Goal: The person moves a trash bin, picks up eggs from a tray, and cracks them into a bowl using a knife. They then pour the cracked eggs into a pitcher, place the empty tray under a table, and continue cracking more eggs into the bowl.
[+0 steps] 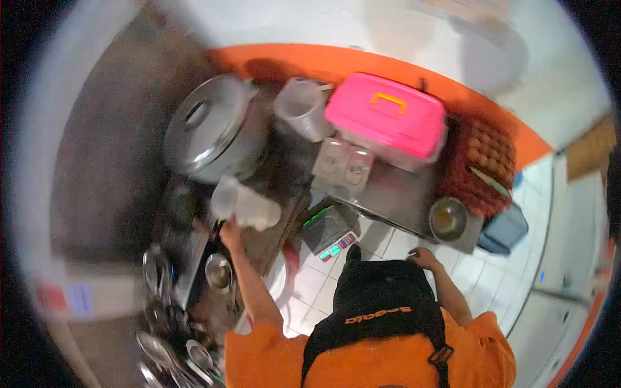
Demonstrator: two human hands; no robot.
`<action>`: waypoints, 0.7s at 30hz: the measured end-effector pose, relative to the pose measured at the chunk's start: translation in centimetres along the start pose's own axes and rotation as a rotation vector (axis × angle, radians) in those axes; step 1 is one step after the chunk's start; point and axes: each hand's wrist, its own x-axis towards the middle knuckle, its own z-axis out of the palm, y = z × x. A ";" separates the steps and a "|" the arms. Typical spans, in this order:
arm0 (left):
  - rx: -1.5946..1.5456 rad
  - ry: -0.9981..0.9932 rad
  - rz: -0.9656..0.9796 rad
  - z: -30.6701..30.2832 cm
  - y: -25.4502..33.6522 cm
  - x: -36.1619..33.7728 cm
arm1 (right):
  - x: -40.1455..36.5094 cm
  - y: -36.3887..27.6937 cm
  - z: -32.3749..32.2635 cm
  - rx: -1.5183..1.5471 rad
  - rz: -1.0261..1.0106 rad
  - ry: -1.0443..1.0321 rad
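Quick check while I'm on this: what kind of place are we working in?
Most likely a kitchen, perhaps a commercial one. The large lidded metal pot, the brown eggs packed in rows and the digital scale with its lit display point that way.

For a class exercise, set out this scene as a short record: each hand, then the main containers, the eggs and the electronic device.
Left hand: at a pale container; grip unclear
Right hand: beside the black apron; grip unclear
Large pot: lidded
Box: pink lid, yellow handle
Metal bowl: yellowish inside
Eggs: brown, grouped right of the box
Device: dark, display lit, digits unreadable
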 end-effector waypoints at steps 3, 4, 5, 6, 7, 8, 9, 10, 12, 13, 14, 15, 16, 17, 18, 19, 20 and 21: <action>-0.467 -0.029 -0.168 -0.2 0.9 0.7 | -3.0 23.8 8.6 -0.250 -0.189 0.285; -0.537 -0.074 -0.212 0.2 -1.3 2.3 | -7.1 25.4 8.9 -0.045 0.284 0.200; -1.025 -0.147 -0.297 -1.1 -0.5 2.1 | -9.1 33.3 11.3 0.215 0.192 0.119; -0.789 -0.060 -0.201 -2.0 1.0 2.1 | -11.7 37.5 12.1 0.483 0.127 0.019; -0.816 0.031 -0.199 -3.5 4.2 0.9 | -16.4 29.2 9.9 0.996 0.712 0.316; -0.731 0.019 -0.131 -4.9 4.0 1.1 | -17.6 25.2 9.1 0.931 0.866 0.447; -0.650 0.012 -0.059 -6.5 3.7 1.4 | -19.1 21.0 7.9 0.936 0.866 0.449; -0.652 0.007 -0.052 -8.1 4.2 1.3 | -20.4 17.7 7.1 0.981 0.835 0.521; -0.586 -0.099 -0.073 -11.0 6.2 0.6 | -21.4 16.4 7.4 1.023 0.719 0.602; -0.574 -0.116 -0.068 -12.4 8.3 -0.7 | -21.7 15.4 7.8 1.033 0.738 0.604; -0.587 -0.052 0.022 -13.4 11.0 -2.7 | -21.5 13.3 7.5 1.059 0.680 0.664; -0.602 0.013 0.107 -13.7 12.4 -4.0 | -21.3 11.3 6.7 1.078 0.619 0.726; -0.690 -0.021 0.192 -13.5 10.3 -3.6 | -20.6 9.8 5.2 1.072 0.624 0.730; -0.687 -0.018 0.189 -13.6 11.1 -4.5 | -19.5 8.1 4.0 1.043 0.564 0.738; -0.666 -0.026 0.191 -14.0 12.8 -5.7 | -18.8 7.6 2.9 1.022 0.510 0.754; -0.658 -0.042 0.187 -13.8 14.5 -7.2 | -17.9 8.9 1.2 0.566 0.377 0.801; -0.578 -0.078 0.190 -14.1 15.9 -8.6 | -17.2 10.4 -0.9 0.108 0.246 0.811; -0.585 -0.094 0.189 -13.3 16.8 -9.9 | -16.7 8.9 -4.3 0.112 0.296 0.955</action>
